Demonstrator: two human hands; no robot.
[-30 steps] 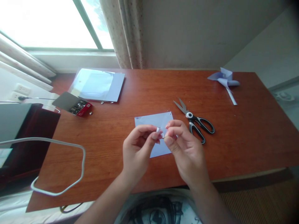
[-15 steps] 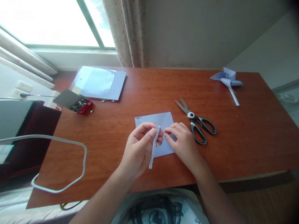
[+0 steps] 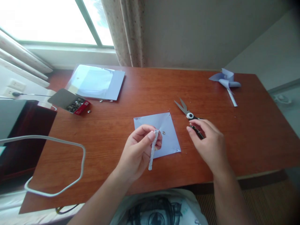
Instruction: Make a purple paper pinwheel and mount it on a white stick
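Note:
My left hand (image 3: 139, 148) pinches a narrow rolled paper stick (image 3: 152, 153) near its top end, over the left part of a paper square (image 3: 170, 142). Folds run in from the square's corners, which show small holes. On that square lies a small metal thumbtack (image 3: 163, 133). My right hand (image 3: 208, 142) is open above the handles of the scissors (image 3: 190, 116), thumb and fingers apart; whether it touches them I cannot tell. The scissors' blades are parted and point to the far left, and the hand partly hides the handles.
A finished paper pinwheel (image 3: 226, 80) lies at the far right. At the back left are a clear sleeve with paper (image 3: 100, 82) and an open box of thumbtacks (image 3: 76, 105), with a loose thumbtack (image 3: 89, 111) beside it. A white cable (image 3: 83, 162) loops over the table's left side.
My right hand has moved right, from beside the paper stick to the scissors' handles. The thumbtack on the paper square now shows. My left hand still holds the stick.

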